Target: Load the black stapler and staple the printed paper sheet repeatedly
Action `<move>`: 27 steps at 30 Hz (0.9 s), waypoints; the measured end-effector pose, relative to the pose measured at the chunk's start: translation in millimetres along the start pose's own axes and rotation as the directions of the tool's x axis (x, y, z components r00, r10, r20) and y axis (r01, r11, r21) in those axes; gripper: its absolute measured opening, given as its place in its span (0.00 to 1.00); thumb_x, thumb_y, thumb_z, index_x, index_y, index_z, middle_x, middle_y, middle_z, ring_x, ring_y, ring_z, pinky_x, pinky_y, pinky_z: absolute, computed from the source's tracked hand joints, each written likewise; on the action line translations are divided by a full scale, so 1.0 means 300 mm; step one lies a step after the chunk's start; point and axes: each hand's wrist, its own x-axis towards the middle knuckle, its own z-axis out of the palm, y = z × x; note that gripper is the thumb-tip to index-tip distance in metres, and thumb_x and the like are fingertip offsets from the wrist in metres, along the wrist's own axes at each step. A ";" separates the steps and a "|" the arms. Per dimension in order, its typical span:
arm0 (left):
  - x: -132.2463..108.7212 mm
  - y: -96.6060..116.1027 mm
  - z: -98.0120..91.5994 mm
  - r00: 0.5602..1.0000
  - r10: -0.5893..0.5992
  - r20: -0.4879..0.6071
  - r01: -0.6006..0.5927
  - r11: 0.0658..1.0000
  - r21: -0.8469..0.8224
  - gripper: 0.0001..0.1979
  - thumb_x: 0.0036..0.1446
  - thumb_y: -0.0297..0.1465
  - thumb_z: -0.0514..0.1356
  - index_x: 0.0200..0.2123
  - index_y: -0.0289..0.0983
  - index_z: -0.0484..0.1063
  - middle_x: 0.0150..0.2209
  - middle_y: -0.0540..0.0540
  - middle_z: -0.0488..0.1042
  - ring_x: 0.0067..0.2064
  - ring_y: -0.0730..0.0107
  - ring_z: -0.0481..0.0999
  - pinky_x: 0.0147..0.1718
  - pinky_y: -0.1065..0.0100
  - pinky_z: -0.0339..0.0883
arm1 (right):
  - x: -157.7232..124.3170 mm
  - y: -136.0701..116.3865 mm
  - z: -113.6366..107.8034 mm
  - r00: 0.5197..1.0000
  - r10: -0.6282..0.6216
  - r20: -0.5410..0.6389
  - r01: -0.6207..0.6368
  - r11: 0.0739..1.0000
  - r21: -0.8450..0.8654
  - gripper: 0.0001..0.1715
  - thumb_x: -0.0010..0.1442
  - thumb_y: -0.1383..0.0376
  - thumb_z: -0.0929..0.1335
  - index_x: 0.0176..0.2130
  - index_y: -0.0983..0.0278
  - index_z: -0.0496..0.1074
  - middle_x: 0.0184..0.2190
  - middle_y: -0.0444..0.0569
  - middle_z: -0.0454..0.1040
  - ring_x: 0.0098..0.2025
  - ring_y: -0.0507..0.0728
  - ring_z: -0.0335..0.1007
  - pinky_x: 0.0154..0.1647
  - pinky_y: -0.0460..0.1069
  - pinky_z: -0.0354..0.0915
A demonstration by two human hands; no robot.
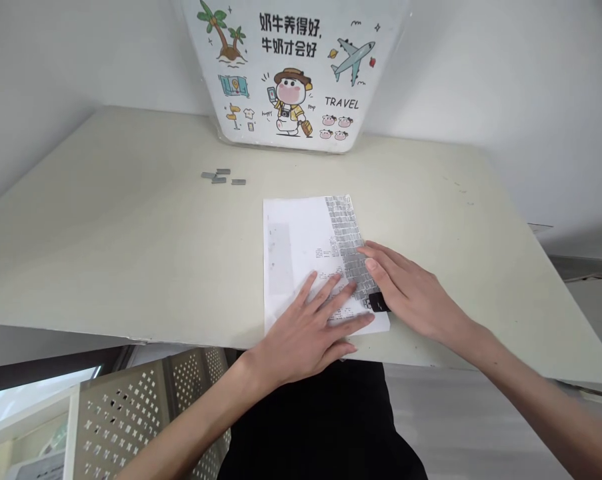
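Pale tabletop under paper, cartoon board, white wall; perforated panels below

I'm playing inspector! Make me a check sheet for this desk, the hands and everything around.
Surface: pale tabletop.
Job's things: printed paper, rows of grey staples along its right side; black tool, partly hidden.
Clutter: four small grey strips.
Hands: left hand spread on the paper; right hand at the black tool, grip unclear.
Cables: nothing seen.
Surroundings: cartoon panel behind, perforated baskets lower left.
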 end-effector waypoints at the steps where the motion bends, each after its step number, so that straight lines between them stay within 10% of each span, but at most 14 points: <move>1: -0.001 -0.001 0.001 1.000 0.003 0.001 -0.003 1.000 -0.003 0.29 0.75 0.45 0.53 0.74 0.51 0.53 0.78 0.48 0.43 0.78 0.50 0.39 0.74 0.37 0.36 | 0.000 0.000 -0.001 1.000 -0.003 0.001 0.003 1.000 -0.003 0.35 0.76 0.46 0.49 0.68 0.52 0.66 0.72 0.45 0.63 0.73 0.65 0.58 0.70 0.67 0.60; 27: -0.005 -0.009 0.023 0.998 0.054 0.011 -0.053 0.998 -0.016 0.26 0.74 0.47 0.52 0.71 0.49 0.60 0.78 0.48 0.45 0.78 0.47 0.39 0.74 0.35 0.33 | -0.002 -0.004 0.032 0.998 -0.062 0.014 0.064 0.976 -0.210 0.35 0.76 0.51 0.48 0.69 0.56 0.64 0.73 0.50 0.62 0.73 0.68 0.59 0.69 0.68 0.61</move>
